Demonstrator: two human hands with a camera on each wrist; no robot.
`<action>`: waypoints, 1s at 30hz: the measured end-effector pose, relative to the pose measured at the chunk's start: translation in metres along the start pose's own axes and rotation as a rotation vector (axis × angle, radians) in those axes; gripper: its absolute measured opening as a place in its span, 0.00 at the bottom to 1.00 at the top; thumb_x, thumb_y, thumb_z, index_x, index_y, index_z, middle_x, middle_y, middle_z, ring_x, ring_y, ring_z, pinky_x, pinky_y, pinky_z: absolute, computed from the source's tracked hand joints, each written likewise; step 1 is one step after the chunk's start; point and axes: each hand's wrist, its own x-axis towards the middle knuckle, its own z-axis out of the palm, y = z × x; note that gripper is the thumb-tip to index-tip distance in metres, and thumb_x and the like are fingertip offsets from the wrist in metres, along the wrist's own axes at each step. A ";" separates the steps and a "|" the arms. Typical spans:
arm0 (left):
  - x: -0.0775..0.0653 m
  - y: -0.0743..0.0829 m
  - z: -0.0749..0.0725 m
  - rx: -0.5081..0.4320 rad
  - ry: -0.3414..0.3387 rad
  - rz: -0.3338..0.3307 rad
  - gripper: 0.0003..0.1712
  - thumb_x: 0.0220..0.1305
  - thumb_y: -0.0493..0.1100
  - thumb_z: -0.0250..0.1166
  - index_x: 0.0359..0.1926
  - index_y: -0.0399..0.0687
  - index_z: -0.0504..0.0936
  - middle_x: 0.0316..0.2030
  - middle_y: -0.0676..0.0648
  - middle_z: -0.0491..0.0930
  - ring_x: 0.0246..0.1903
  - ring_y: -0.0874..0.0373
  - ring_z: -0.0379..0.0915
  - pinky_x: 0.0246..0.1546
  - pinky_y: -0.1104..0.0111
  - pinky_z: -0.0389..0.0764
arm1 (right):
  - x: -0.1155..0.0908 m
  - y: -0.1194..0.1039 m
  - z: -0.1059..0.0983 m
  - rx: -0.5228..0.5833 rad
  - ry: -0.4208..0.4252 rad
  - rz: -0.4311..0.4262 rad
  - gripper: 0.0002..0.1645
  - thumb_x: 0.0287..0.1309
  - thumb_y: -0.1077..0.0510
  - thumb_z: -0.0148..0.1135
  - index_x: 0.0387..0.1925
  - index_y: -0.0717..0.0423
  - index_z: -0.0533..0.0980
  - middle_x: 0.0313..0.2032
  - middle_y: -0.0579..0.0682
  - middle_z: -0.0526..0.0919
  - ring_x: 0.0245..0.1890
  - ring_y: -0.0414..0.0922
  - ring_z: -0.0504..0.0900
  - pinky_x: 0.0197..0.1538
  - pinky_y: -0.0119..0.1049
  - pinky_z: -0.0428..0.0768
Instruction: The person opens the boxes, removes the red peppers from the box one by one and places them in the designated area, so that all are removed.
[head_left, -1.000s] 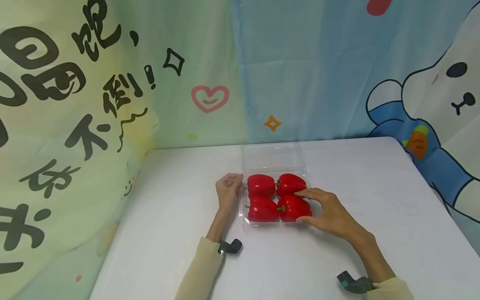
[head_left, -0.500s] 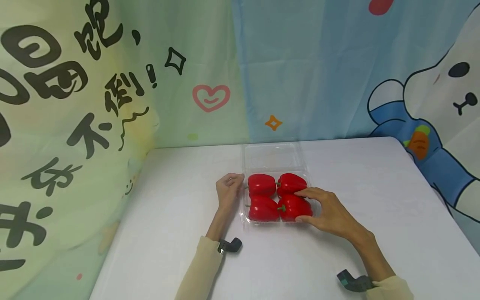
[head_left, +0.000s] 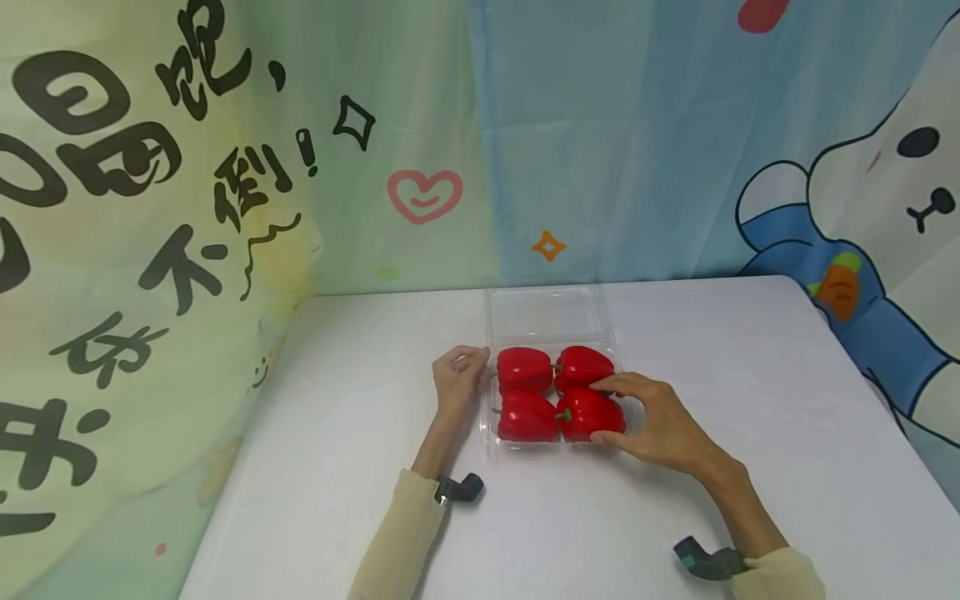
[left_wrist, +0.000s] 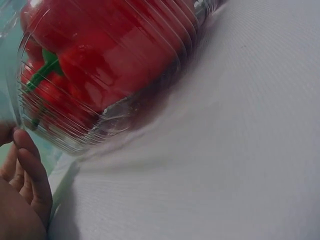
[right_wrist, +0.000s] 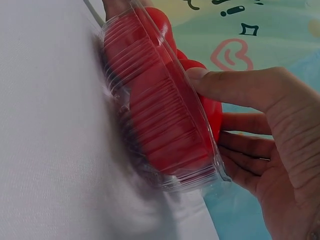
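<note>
Several red bell peppers with green stems sit in two rows in a clear plastic clamshell box [head_left: 487, 437], its lid [head_left: 543, 312] folded back toward the far side. My left hand [head_left: 453, 379] pinches the box's left rim between thumb and fingers, as the left wrist view also shows at the ridged plastic wall [left_wrist: 60, 140]. My right hand [head_left: 656, 425] holds the near right bell pepper [head_left: 596, 421], thumb on its near side and fingers on its far side. In the right wrist view, the thumb [right_wrist: 230, 87] presses on the pepper above the box rim.
A white cloth [head_left: 330, 400] covers the table under the box. Behind it hangs a printed curtain [head_left: 637, 150] with a heart, dark lettering and a cartoon bear. Dark wrist mounts [head_left: 708, 560] sit on both forearms.
</note>
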 end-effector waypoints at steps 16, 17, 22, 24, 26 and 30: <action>0.003 -0.002 -0.003 0.026 0.001 0.009 0.12 0.75 0.42 0.70 0.42 0.33 0.87 0.33 0.28 0.89 0.24 0.63 0.77 0.27 0.75 0.75 | 0.000 0.002 0.001 0.043 0.042 -0.021 0.42 0.42 0.57 0.90 0.62 0.55 0.84 0.60 0.57 0.89 0.56 0.56 0.89 0.54 0.59 0.90; 0.002 -0.002 -0.003 0.029 0.003 0.006 0.12 0.75 0.42 0.70 0.42 0.33 0.87 0.33 0.28 0.89 0.24 0.63 0.77 0.27 0.74 0.75 | 0.000 0.002 0.001 0.043 0.044 -0.021 0.42 0.43 0.57 0.90 0.62 0.55 0.84 0.60 0.57 0.89 0.56 0.55 0.89 0.54 0.59 0.90; 0.003 -0.003 -0.002 0.025 0.005 -0.008 0.12 0.74 0.43 0.71 0.41 0.34 0.87 0.32 0.30 0.90 0.24 0.63 0.76 0.27 0.74 0.75 | 0.000 0.003 0.000 0.047 0.053 -0.026 0.40 0.44 0.57 0.89 0.62 0.54 0.84 0.59 0.55 0.89 0.55 0.54 0.89 0.53 0.59 0.91; 0.003 -0.003 -0.002 0.028 0.007 -0.013 0.12 0.74 0.43 0.71 0.41 0.35 0.88 0.32 0.32 0.90 0.23 0.63 0.76 0.27 0.74 0.75 | 0.000 0.003 0.000 0.052 0.054 -0.030 0.40 0.44 0.57 0.89 0.62 0.54 0.84 0.59 0.55 0.89 0.55 0.53 0.89 0.53 0.59 0.91; 0.003 -0.003 -0.002 0.032 0.007 -0.012 0.12 0.74 0.44 0.71 0.41 0.36 0.88 0.32 0.32 0.90 0.24 0.63 0.76 0.27 0.74 0.75 | 0.000 0.003 -0.001 0.051 0.055 -0.035 0.40 0.44 0.57 0.89 0.62 0.54 0.84 0.59 0.54 0.89 0.56 0.53 0.88 0.53 0.58 0.91; 0.002 -0.003 -0.001 0.040 0.007 -0.011 0.13 0.74 0.44 0.71 0.41 0.35 0.88 0.32 0.31 0.89 0.23 0.63 0.76 0.28 0.75 0.75 | 0.000 0.004 -0.002 0.049 0.055 -0.043 0.41 0.43 0.57 0.89 0.62 0.54 0.83 0.59 0.54 0.89 0.56 0.52 0.88 0.52 0.57 0.91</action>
